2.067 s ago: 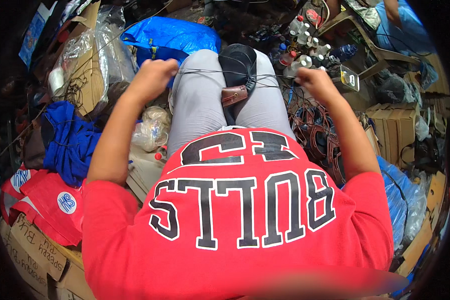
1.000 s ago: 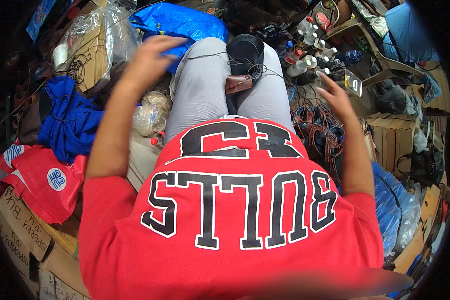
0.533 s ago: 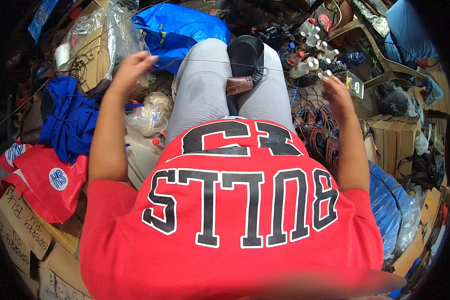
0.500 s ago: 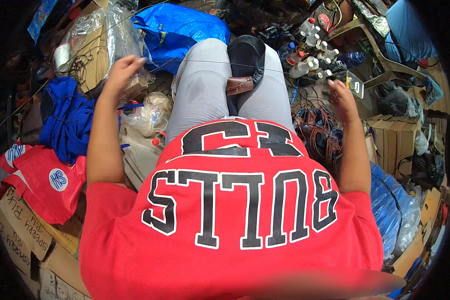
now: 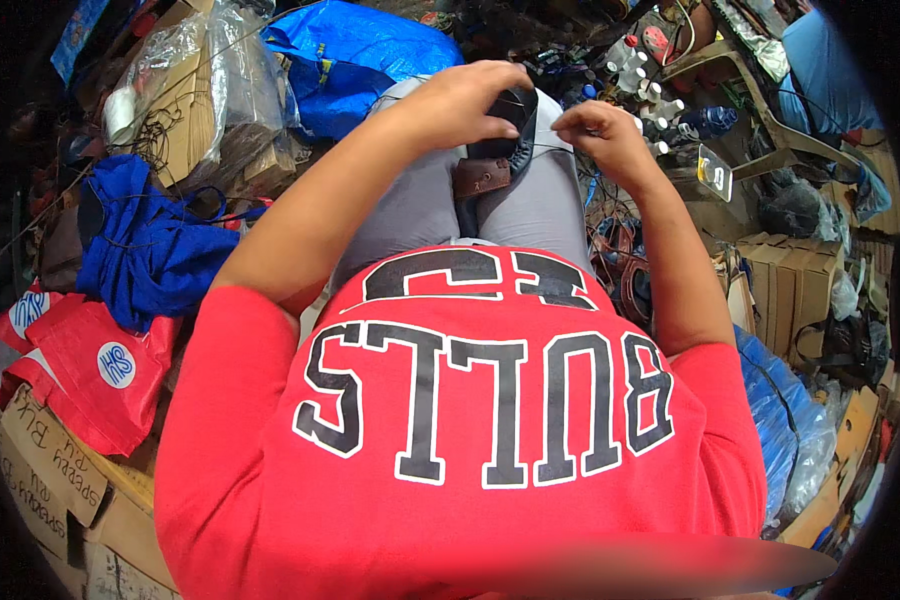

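Between my knees stands a black, sole-shaped shoe piece (image 5: 518, 140) with a brown leather strap (image 5: 483, 177) at its near end. My left hand (image 5: 475, 103) reaches over the shoe piece from the left, thumb and forefinger apart, partly covering it. I see nothing between those fingers. Just right of the shoe piece, my right hand (image 5: 606, 142) has its fingertips pinched together. A thin dark thread (image 5: 554, 149) runs from these fingertips toward the shoe piece. Where the thread meets the shoe piece is too fine to make out.
A blue plastic bag (image 5: 360, 60) lies beyond my knees. Several small bottles (image 5: 630, 72) stand at the far right, near a plastic chair frame (image 5: 745, 90). Blue cloth (image 5: 145, 240) and a red bag (image 5: 90, 375) lie left; cardboard (image 5: 785, 285) sits right. Brown sandals (image 5: 630, 265) lie beside my right thigh.
Both hands were wide apart with the thread stretched across my knees. Now they have come inward, the left one over the shoe piece and the right one close beside it.
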{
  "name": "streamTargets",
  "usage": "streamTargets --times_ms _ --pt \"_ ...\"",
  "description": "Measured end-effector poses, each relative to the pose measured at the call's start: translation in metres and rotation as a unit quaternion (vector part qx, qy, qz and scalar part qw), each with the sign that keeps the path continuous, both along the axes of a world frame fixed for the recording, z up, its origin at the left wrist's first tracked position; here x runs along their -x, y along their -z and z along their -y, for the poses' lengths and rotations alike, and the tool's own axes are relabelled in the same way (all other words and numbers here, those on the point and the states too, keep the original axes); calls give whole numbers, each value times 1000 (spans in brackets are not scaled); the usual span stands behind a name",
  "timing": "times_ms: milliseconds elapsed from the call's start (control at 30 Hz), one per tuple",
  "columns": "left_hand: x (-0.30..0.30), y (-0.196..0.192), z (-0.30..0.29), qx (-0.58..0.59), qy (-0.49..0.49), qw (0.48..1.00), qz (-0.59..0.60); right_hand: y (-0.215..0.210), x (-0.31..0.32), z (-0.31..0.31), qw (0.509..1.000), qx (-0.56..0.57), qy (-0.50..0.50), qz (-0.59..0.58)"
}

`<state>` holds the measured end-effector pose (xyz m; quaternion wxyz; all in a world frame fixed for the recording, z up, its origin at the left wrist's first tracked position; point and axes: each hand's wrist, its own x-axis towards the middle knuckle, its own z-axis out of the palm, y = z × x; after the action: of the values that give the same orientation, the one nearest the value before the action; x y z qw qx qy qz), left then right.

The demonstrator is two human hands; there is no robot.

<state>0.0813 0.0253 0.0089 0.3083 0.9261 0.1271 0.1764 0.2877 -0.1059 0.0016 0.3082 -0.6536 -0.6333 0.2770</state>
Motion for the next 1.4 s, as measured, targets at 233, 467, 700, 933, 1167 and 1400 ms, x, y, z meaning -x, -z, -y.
streamTargets --times_ms 233,467,700,933,1167,1400 --pt "-34 10 -17 58 76 971 -217 20 -5 -13 998 28 -45 -34" --pt "-33 18 -26 203 91 953 -204 29 12 -2 996 -15 -8 -83" --pt "-23 25 -27 316 122 912 -232 19 32 18 998 -60 28 -10" --pt "-24 24 -27 277 157 917 -238 -17 51 10 940 -27 -63 334" --pt "-35 30 -24 80 95 978 -168 -19 56 -18 912 3 -112 395" --pt "7 10 9 -34 -76 996 18 6 13 -2 947 159 61 -272"
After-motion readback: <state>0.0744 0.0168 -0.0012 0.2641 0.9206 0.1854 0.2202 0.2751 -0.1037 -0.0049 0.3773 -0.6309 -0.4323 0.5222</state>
